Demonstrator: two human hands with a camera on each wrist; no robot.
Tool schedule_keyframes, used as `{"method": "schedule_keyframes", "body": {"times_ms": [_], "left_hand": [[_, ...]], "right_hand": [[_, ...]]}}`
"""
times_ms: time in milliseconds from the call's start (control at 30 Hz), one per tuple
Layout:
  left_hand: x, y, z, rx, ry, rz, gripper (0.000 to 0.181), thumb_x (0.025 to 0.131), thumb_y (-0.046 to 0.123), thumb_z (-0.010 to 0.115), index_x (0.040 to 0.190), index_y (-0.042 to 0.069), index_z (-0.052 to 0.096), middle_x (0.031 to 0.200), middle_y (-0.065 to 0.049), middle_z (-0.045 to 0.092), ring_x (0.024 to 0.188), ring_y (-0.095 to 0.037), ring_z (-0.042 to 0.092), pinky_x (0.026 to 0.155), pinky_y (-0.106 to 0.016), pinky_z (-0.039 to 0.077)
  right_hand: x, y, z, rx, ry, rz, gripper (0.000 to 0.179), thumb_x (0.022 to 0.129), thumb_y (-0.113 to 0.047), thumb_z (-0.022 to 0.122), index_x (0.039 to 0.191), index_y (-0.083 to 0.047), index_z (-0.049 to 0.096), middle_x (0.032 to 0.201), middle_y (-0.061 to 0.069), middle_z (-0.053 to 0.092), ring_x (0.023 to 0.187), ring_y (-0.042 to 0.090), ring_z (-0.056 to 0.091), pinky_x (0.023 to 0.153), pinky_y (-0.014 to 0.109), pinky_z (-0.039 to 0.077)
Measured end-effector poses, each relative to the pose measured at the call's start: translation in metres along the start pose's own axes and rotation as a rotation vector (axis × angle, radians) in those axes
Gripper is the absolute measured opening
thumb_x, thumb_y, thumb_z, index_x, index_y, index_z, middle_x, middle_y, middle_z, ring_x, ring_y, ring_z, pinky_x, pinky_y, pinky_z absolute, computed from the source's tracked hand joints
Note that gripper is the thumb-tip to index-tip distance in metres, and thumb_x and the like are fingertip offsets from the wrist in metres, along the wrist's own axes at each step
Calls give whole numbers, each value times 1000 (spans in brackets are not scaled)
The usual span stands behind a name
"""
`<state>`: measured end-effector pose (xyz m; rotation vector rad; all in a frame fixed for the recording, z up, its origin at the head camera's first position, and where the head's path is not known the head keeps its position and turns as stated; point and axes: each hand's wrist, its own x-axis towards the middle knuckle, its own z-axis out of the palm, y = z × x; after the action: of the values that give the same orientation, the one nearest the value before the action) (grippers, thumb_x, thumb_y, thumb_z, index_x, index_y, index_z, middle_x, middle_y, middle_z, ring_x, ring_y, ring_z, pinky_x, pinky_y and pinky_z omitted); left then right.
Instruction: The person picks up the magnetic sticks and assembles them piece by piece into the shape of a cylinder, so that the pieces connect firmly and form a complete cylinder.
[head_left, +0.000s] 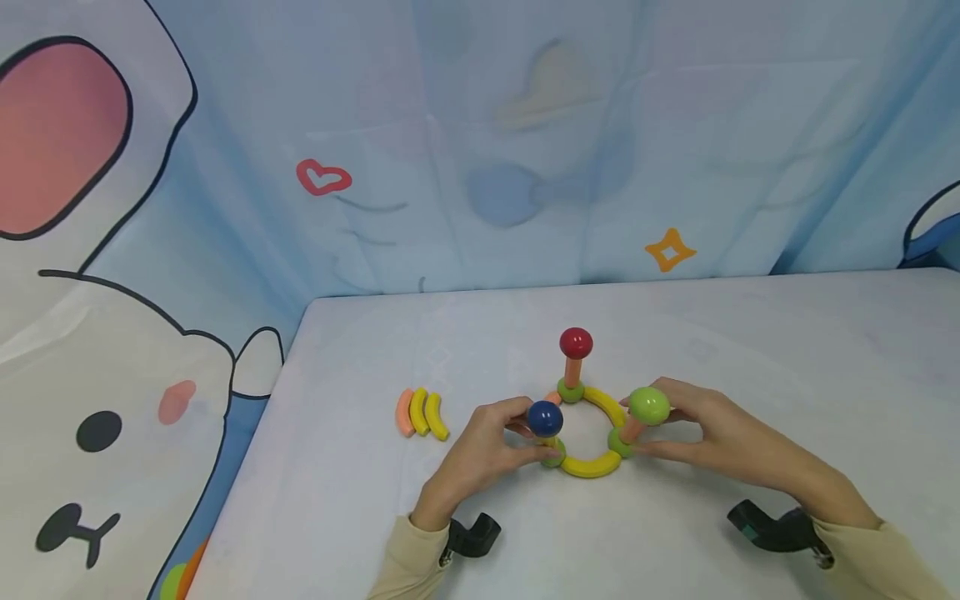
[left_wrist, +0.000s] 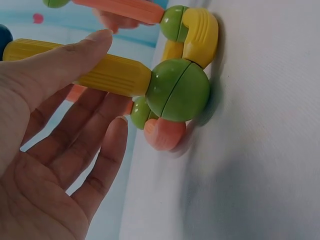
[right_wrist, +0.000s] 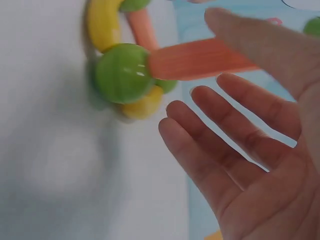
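Note:
A ring of toy pieces lies on the table: yellow curved bars, an orange curved bar and green balls at the joints. From the joints rise an orange rod with a red ball, a yellow rod with a blue ball, and an orange rod topped by a light green ball. My left hand is around the yellow rod, thumb across it, fingers loosely extended behind. At the right rod, my right hand has its fingers spread, fingertips apart from the rod.
Left of the ring lie a loose orange curved bar and two yellow ones. The white-covered table meets a blue printed curtain at the back. A black wrist camera sits at each sleeve.

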<state>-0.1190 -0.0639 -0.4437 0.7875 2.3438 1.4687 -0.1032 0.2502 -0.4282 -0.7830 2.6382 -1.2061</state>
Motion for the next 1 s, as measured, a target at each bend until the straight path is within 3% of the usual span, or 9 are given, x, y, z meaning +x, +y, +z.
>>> {"method": "schedule_keyframes", "body": {"times_ms": [133,267,433,500,600,767,1000], "left_hand": [[-2,2,-3,46,-14,-13,41,82,6,90,118,7,69,110,-3,72,103,-18,67,96,-28,55],[-13,6,-24,161,13,-54,50,82,1,89,127,6,66,121,-8,68,107,-24,67,95,-35,56],[-28,2,-56,349,249,-97,37,89,1,82,124,2,70,114,-12,70,96,-24,69,84,-41,57],[-32,-3,-62,436,339,-156,32,91,5,81,121,0,71,109,-12,70,94,-25,69,80,-41,57],[-34,-10,-64,550,396,-268,32,91,8,82,119,-2,71,106,-13,69,93,-27,68,77,-39,58],[-30,-18,-58,588,403,-394,33,89,5,83,117,-7,71,103,-16,68,92,-29,67,78,-39,60],[-18,-23,-51,590,303,-445,34,90,3,81,118,-12,68,104,-19,67,93,-28,63,84,-40,58]], "right_hand": [[-6,-5,-11,-43,52,11,55,83,-25,91,131,-18,65,121,-11,65,109,0,61,88,32,60],[-13,-8,-28,-74,93,11,60,88,-18,87,141,-22,60,129,-7,62,111,-2,61,90,22,56],[-18,-19,-51,-185,143,14,61,89,-12,85,143,-24,58,131,-5,60,113,-7,56,89,8,47],[-19,-28,-58,-265,161,-1,65,87,-14,87,144,-24,58,132,-5,59,113,-4,55,90,5,44],[-16,-46,-66,-365,172,-39,70,83,-20,90,145,-26,57,135,-7,57,114,4,55,91,4,41],[-2,-72,-70,-355,151,-167,71,82,-19,91,144,-30,58,135,-12,57,115,2,53,94,7,41],[21,-76,-76,-254,148,-253,63,84,-3,87,135,-30,62,129,-17,59,115,1,55,95,8,42]]}}
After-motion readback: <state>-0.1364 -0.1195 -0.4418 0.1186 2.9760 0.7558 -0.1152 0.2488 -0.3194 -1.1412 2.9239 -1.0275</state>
